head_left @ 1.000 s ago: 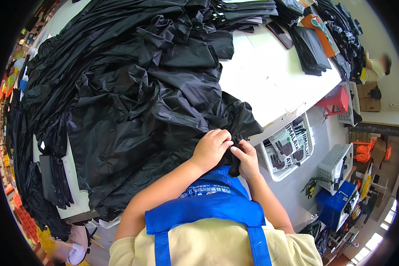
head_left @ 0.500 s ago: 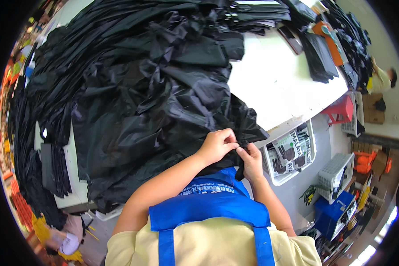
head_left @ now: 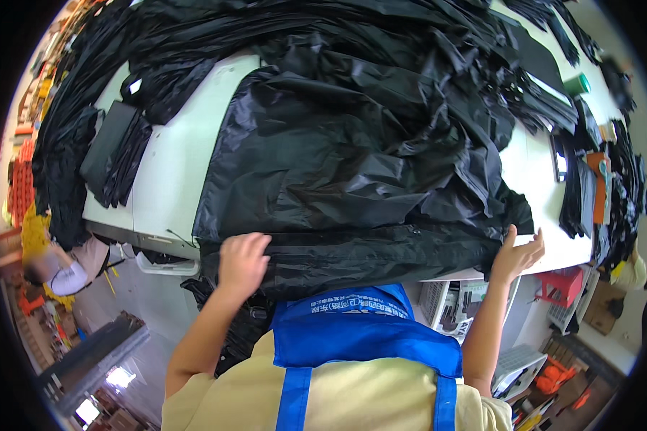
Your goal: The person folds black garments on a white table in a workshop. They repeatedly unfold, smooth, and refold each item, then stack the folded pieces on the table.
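Observation:
A large sheet of thin, shiny black fabric (head_left: 316, 151) spreads over the white table in front of me. Its near part lies folded over as a long flat strip (head_left: 366, 255) along the table's front edge. My left hand (head_left: 243, 266) rests on the left end of that strip, slightly blurred, its fingers extended and apart. At the strip's right end is my right hand (head_left: 516, 255), thumb and fingers spread, with the fabric edge beside its palm. Neither hand grips anything visible. Toward the right the fabric bunches into loose wrinkles.
Folded black pieces (head_left: 115, 154) lie on the white table (head_left: 176, 154) at left. More black fabric (head_left: 194, 29) is heaped along the back. An orange object (head_left: 598, 187) and a green roll (head_left: 576, 85) sit at right. Below stand a red stool (head_left: 559, 286) and a white crate (head_left: 435, 302).
My hands, earlier together pinching the fabric at right, are now far apart and open. The fabric's near edge now lies straighter, as a strip. My view has shifted left.

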Available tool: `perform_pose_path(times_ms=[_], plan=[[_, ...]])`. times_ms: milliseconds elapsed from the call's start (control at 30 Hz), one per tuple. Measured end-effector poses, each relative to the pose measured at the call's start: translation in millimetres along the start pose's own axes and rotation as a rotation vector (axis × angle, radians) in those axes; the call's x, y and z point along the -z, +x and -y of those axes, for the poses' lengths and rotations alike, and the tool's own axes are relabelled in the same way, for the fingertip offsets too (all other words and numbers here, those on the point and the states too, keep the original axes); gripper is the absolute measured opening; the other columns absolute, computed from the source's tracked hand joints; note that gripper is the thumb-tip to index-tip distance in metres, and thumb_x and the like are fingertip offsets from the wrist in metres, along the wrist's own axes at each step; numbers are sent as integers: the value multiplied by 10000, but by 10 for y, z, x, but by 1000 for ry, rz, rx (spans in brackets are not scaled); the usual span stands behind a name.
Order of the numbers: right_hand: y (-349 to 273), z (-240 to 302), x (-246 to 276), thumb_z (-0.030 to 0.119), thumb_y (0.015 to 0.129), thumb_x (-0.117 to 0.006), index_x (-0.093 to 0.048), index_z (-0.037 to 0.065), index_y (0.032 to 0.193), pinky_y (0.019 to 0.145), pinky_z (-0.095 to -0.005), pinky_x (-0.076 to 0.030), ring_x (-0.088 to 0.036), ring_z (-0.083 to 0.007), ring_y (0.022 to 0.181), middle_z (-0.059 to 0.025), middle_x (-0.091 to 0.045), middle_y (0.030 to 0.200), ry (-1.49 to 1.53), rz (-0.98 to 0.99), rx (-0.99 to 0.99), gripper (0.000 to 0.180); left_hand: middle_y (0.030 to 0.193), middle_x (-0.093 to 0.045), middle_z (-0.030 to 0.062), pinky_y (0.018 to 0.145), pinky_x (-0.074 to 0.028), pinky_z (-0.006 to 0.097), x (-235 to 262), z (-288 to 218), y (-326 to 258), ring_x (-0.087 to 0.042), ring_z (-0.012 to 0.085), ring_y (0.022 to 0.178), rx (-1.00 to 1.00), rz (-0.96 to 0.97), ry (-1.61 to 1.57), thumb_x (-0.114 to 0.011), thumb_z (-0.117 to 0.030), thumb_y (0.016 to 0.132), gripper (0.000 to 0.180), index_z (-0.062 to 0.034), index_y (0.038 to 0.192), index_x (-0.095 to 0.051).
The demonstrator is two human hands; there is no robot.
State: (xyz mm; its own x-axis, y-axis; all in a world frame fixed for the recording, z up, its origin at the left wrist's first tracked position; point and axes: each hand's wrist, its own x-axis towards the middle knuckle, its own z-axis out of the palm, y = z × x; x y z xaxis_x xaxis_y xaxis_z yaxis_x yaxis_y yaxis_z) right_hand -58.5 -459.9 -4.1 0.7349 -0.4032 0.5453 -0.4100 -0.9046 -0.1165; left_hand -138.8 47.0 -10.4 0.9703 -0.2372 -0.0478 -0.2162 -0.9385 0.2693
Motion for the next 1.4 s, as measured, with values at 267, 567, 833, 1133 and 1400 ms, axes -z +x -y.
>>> perform_pose_path(times_ms=[267, 567, 833, 1133, 1400], plan=[[-1396, 2395, 173, 176, 767, -682, -655, 81, 1044, 878, -398, -427, -581, -277, 997, -94, -648, 1019, 774, 915, 908, 294, 1155, -566, 142, 910, -433, 402, 80, 1442, -339, -519, 325, 1104, 381, -128, -257, -757, -98, 719, 530, -121, 1202, -538], [-1525, 2518, -197, 162, 750, -695, -670, 50, 826, 739, -399, -488, -612, -327, 820, -140, -638, 824, 774, 1151, 656, 137, 866, -648, 53, 785, -460, 298, 67, 1705, -252, -592, 151, 836, 481, 175, -830, -714, -92, 771, 226, -56, 979, -632], [-1410, 2583, -227, 181, 752, -711, -631, 24, 801, 730, -414, -483, -605, -344, 825, -156, -626, 828, 681, 1288, 569, 184, 849, -667, 34, 774, -460, 259, 272, 1665, -111, -592, 112, 814, 502, 232, -908, -683, -38, 773, 135, -16, 907, -680], [-593, 2781, 165, 238, 800, -698, -681, 38, 982, 779, -339, -521, -669, -271, 864, -155, -681, 955, 779, 1524, 594, 271, 893, -657, 19, 767, -453, 266, 103, 1747, -151, -579, 117, 835, 502, 72, -871, -716, -35, 720, 243, -43, 949, -637], [1613, 1467, -1286, 451, 833, -628, -632, 2, 1109, 861, -397, -482, -618, -376, 990, -213, -657, 1064, -26, 879, 233, 527, 1447, -344, 252, 1076, -330, 384, 417, 1768, 1301, -375, 319, 1338, 489, 100, -759, -787, -225, 726, 946, -61, 1469, -226]])
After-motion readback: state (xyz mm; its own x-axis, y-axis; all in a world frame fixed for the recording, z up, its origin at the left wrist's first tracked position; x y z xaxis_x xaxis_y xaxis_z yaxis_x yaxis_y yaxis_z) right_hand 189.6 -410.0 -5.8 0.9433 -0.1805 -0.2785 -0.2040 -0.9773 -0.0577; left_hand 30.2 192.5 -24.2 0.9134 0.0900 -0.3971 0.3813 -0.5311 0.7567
